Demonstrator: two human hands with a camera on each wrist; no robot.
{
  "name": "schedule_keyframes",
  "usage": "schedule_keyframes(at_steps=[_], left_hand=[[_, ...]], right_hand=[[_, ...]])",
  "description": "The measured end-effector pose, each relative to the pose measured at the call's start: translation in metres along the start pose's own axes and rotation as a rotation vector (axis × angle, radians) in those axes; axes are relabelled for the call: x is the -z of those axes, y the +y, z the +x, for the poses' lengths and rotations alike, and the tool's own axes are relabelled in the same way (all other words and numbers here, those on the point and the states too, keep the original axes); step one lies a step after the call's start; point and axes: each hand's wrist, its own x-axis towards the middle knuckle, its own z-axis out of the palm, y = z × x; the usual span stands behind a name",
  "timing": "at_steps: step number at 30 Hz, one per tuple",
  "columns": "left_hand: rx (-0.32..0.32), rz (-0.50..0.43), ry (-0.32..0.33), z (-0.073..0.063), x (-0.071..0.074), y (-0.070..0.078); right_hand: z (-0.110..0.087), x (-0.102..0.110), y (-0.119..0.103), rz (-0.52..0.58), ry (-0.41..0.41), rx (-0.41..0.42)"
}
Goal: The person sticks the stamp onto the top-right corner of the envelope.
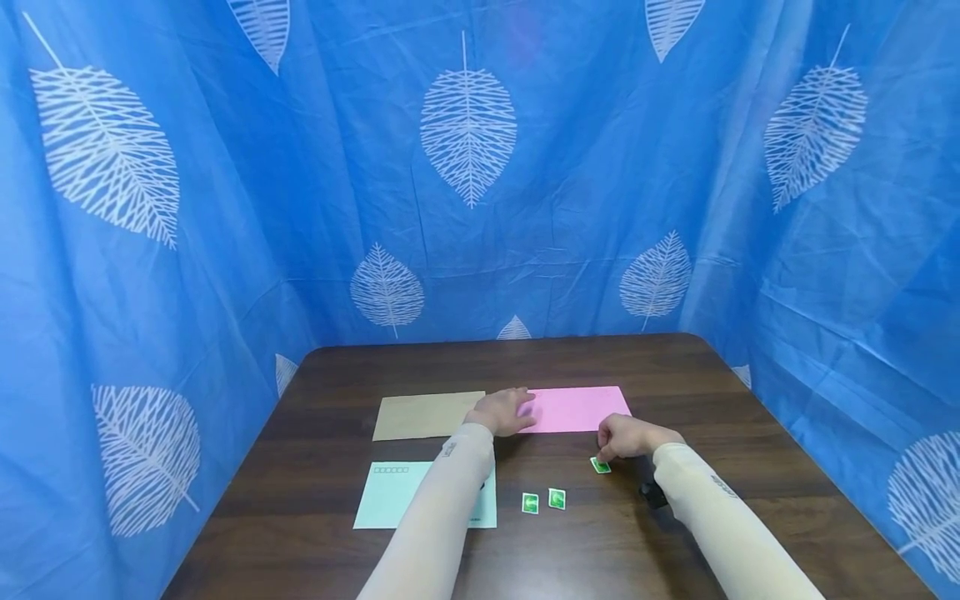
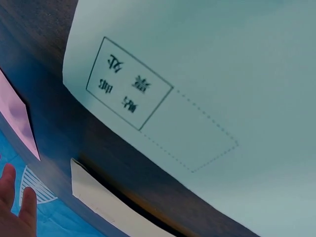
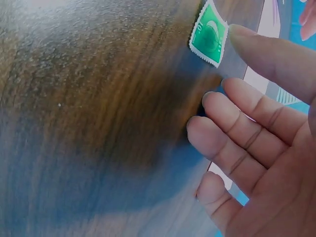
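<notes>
My right hand (image 1: 630,437) is low over the table at a green postage stamp (image 1: 601,466) with a white perforated edge. In the right wrist view, the thumb tip reaches the edge of this stamp (image 3: 210,37), while the other fingers are loosely bent and apart from the thumb. My left hand (image 1: 501,412) has its fingers spread at the left end of a pink envelope (image 1: 577,409); whether they touch it, I cannot tell. Two more green stamps, a left one (image 1: 530,503) and a right one (image 1: 557,498), lie nearer the front.
A tan envelope (image 1: 420,417) lies left of the pink one. Closer to the front is a pale green envelope (image 1: 397,500), partly covered by the left forearm; the left wrist view shows its printed stamp box (image 2: 129,84). Blue leaf-patterned curtains (image 1: 555,183) surround the dark wooden table (image 1: 300,500).
</notes>
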Motion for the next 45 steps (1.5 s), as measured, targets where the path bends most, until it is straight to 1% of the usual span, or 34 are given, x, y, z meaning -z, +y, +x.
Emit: schedule_keyframes(at_steps=[4, 8, 12, 15, 19, 24, 31, 37, 43, 45], left_hand=[[0.009, -0.001, -0.002, 0.002, -0.003, 0.002], [0.007, -0.027, -0.002, 0.002, -0.006, 0.003], [-0.018, -0.019, 0.008, 0.003, -0.008, 0.005], [-0.023, -0.012, 0.014, 0.004, -0.008, 0.006], [-0.038, -0.021, 0.013, 0.006, -0.008, 0.007], [-0.046, -0.026, 0.001, 0.009, -0.011, 0.008], [-0.049, -0.005, 0.008, 0.01, -0.012, 0.009], [-0.021, -0.041, -0.004, 0.01, -0.013, 0.008], [-0.049, -0.054, -0.005, 0.015, -0.017, 0.008], [-0.049, -0.058, -0.006, 0.016, -0.017, 0.008]], right_hand=[[0.001, -0.004, 0.002, -0.025, 0.016, -0.001], [0.004, -0.007, 0.002, -0.057, 0.016, 0.008], [0.003, -0.006, 0.0, -0.08, 0.018, 0.007], [0.002, -0.004, -0.001, -0.094, 0.024, 0.004], [0.002, -0.004, -0.001, -0.1, 0.038, -0.01], [0.002, -0.005, 0.001, -0.091, 0.039, -0.013], [0.003, -0.007, 0.004, -0.073, 0.055, -0.014], [0.005, -0.007, 0.007, -0.082, 0.062, 0.015], [0.007, -0.006, 0.009, -0.075, 0.082, 0.03], [0.008, -0.006, 0.01, -0.076, 0.086, 0.045]])
